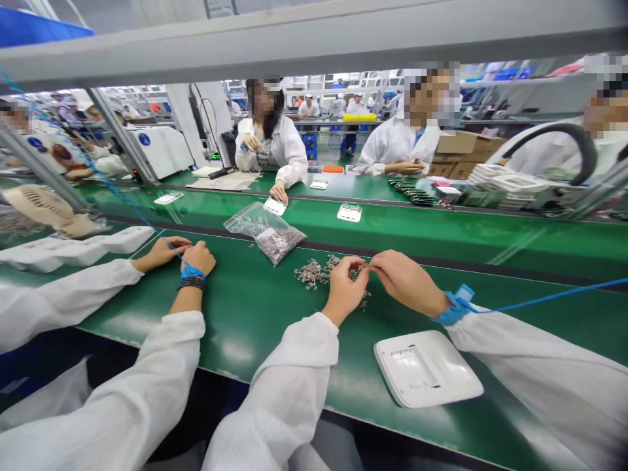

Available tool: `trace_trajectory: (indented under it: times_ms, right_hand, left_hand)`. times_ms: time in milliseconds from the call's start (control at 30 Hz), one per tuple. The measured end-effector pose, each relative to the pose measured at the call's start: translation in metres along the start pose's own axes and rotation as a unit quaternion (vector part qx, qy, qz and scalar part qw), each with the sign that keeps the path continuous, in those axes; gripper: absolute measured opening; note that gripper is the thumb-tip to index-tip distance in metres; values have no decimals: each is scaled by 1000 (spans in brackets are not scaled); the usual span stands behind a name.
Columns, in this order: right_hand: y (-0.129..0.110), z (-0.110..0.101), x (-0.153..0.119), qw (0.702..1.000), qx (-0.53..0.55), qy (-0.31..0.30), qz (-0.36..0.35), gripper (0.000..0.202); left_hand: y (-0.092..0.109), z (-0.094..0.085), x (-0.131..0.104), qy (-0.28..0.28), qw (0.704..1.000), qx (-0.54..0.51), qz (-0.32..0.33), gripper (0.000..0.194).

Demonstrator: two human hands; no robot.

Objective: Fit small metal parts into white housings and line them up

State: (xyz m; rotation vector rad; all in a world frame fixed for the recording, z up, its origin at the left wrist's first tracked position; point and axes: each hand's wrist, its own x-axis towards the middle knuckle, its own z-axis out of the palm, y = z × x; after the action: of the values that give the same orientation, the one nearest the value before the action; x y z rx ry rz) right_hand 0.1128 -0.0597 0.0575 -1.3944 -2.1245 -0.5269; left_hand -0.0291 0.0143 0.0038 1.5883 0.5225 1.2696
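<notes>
My left hand (345, 288) is closed in a pinch over a loose pile of small metal pieces (311, 273). Facing it, my right hand (408, 282) also pinches, and the fingertips of both hands nearly meet. Whatever sits between the fingers is too small to name. A blue wrist strap (454, 309) with a cord circles my right wrist. Below my right hand lies a white plastic cover (428, 368) with rounded corners and slots. Behind the pile rests a clear zip bag (275, 239) partly filled with similar small pieces.
To the left, a co-worker's hands (199, 260) work close by on the same green bench (255, 314). White trays (73, 248) and a beige fan (46, 206) stand beyond them. Across the green belt (417, 226), carrying white covers (350, 212), other people sit working.
</notes>
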Motion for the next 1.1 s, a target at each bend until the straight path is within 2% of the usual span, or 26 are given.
trace_trajectory:
  times_ms: [100, 167, 267, 333, 400, 433, 467, 533, 633, 767, 867, 933, 967, 1033, 1100]
  right_hand:
    - [0, 2, -2, 999, 30, -23, 39, 18]
    - [0, 5, 0, 990, 78, -47, 108, 21]
    - [-2, 6, 9, 956, 157, -90, 231, 24]
    - [-7, 4, 18, 908, 233, -118, 327, 23]
    - [-13, -2, 26, 826, 343, -152, 420, 22]
    - [-16, -4, 29, 773, 408, -171, 456, 23]
    - [-17, -6, 31, 742, 441, -184, 470, 23]
    - [-17, -8, 34, 725, 461, -174, 481, 19]
    - [-12, -9, 31, 746, 453, -129, 471, 12]
    - [-8, -12, 25, 803, 409, -84, 426, 6]
    - [-5, -15, 21, 896, 317, -67, 304, 7]
    - [-4, -16, 19, 949, 233, -59, 204, 11]
    - [-4, -17, 18, 962, 204, -56, 174, 13]
    - [-5, -18, 17, 963, 194, -50, 178, 13]
    - [-9, -19, 18, 939, 232, -54, 247, 10]
  left_hand:
    - [-1, -1, -1, -12, 999, 21, 23, 9]
    - [-4, -2, -1, -5, 994, 91, 64, 6]
    - [-10, -4, -1, 14, 963, 235, 132, 5]
    - [-12, -5, -2, 12, 938, 298, 176, 9]
    - [-12, -5, -3, 7, 922, 322, 216, 11]
    - [-11, -5, -3, 8, 919, 320, 232, 11]
    - [-9, -5, -2, 12, 918, 314, 242, 10]
    - [-7, -6, 3, 33, 926, 282, 250, 9]
    - [-5, -6, 10, 40, 955, 193, 221, 7]
    - [-6, -7, 9, 1, 991, 64, 115, 13]
    - [-10, -6, 7, -21, 999, 6, 28, 19]
    - [-11, -6, 8, -23, 999, -12, 23, 19]
    - [-11, -5, 8, -20, 999, -15, 39, 16]
    - [-9, -4, 9, -8, 996, -5, 87, 11]
    - [-7, -4, 10, 12, 991, 25, 129, 9]
